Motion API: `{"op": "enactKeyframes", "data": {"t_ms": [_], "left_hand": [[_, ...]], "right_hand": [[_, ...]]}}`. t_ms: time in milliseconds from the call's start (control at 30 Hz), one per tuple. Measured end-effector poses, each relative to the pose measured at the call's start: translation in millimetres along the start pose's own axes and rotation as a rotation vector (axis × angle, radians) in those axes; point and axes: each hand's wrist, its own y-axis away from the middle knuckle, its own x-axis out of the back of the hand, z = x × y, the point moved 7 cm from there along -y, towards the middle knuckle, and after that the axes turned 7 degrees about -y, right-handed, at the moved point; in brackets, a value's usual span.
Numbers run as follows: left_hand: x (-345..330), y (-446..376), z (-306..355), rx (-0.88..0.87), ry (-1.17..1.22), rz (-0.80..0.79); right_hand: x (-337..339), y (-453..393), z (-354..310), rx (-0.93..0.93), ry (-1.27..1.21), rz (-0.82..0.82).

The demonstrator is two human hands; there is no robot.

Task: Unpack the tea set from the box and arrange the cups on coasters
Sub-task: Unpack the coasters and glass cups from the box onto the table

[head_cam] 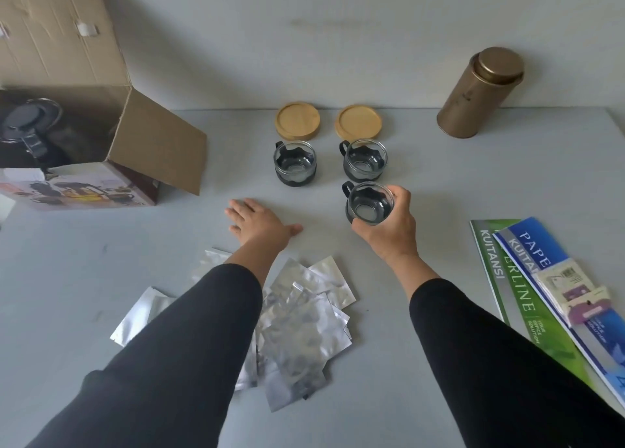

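Observation:
Two round wooden coasters (pixel 297 120) (pixel 358 121) lie side by side near the wall, both bare. Just in front of them stand two glass cups with black holders, one on the left (pixel 294 163) and one on the right (pixel 364 160), each on the table surface. My right hand (pixel 389 227) grips a third glass cup (pixel 369 203) from its right side, below the right cup. My left hand (pixel 260 222) rests flat and open on the table, left of that cup. The open cardboard box (pixel 111 136) at the left holds a dark teapot (pixel 27 126).
A gold cylindrical tin (pixel 480 92) stands at the back right. Several silver foil sachets (pixel 304 315) lie under my forearms. Green and blue receipt books (pixel 527 278) with a small packet on top lie at the right edge. The grey table (pixel 101 261) meets the wall behind the coasters.

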Motion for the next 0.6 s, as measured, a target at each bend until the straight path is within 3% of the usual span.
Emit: {"op": "enactKeyframes", "data": {"t_ms": [400, 600], "left_hand": [[-3.6, -2.6, -2.0, -0.026, 0.038, 0.028], [12.3, -3.2, -25.4, -0.057, 0.215, 0.132]], "right_hand": [[3.0, 3.6, -6.0, 0.086, 0.016, -0.031], [11.9, 10.9, -57.8, 0.319, 0.099, 0.036]]}}
